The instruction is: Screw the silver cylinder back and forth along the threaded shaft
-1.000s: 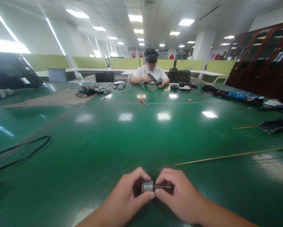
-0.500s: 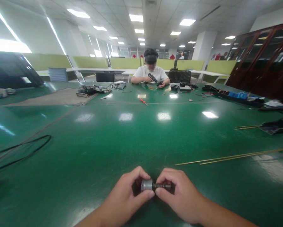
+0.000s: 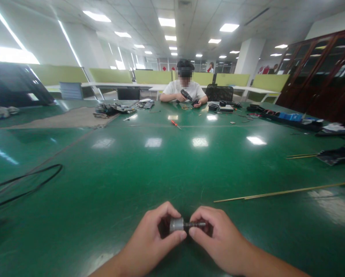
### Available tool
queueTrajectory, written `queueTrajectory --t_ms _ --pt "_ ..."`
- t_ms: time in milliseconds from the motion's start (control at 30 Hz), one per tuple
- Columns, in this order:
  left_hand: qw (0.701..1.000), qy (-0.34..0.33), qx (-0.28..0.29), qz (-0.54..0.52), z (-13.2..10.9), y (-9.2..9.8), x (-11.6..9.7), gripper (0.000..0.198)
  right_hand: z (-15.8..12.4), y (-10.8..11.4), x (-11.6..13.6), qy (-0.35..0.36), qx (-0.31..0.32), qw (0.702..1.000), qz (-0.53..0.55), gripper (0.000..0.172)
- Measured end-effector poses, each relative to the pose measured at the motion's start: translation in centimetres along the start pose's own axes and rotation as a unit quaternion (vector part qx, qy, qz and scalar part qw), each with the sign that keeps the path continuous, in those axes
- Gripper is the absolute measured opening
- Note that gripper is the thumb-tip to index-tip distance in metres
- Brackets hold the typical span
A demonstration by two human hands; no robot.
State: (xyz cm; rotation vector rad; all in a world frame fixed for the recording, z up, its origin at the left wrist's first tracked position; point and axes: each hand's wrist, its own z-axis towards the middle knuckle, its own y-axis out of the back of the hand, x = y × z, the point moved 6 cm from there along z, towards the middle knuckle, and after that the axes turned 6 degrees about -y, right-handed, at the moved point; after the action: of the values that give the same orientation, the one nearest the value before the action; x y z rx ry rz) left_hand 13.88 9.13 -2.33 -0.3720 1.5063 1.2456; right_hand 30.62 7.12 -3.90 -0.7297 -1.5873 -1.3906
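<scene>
Low in the head view, a metal part lies level between my two hands: a silver cylinder (image 3: 177, 224) with a thinner, dark, ridged shaft (image 3: 193, 224) running out to the right. My left hand (image 3: 152, 236) is closed on the cylinder, thumb below and index finger above. The shaft's ridged stretch is pinched between the thumb and fingers of my right hand (image 3: 218, 234), and its paler tip shows past them. Both hands are just over the green table (image 3: 132, 169). The cylinder's left end is partly hidden in my left palm.
Thin brass-coloured rods (image 3: 287, 191) lie to the right, and a black cable (image 3: 42, 179) loops at the left. Farther off is a red screwdriver (image 3: 175, 123). Across the table a person (image 3: 170, 91) holds a black power tool (image 3: 186, 94). Electronic parts (image 3: 111, 109) clutter the far side.
The cylinder has shifted slightly left with my left hand. More of the shaft's tip shows at my right fingers. A distant person has moved left.
</scene>
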Motion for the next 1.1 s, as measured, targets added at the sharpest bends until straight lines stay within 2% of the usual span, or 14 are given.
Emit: queueTrajectory --t_ms 367,1100 --pt "1.000 0.017 -0.010 -0.017 0.07 0.06 -0.12 0.023 -0.13 -0.08 -0.13 -0.015 0.003 1.000 0.010 0.004" --pt "0.999 0.008 -0.013 -0.035 -0.01 0.19 0.34 0.026 0.00 0.03 -0.52 -0.027 0.001 0.998 0.052 0.007"
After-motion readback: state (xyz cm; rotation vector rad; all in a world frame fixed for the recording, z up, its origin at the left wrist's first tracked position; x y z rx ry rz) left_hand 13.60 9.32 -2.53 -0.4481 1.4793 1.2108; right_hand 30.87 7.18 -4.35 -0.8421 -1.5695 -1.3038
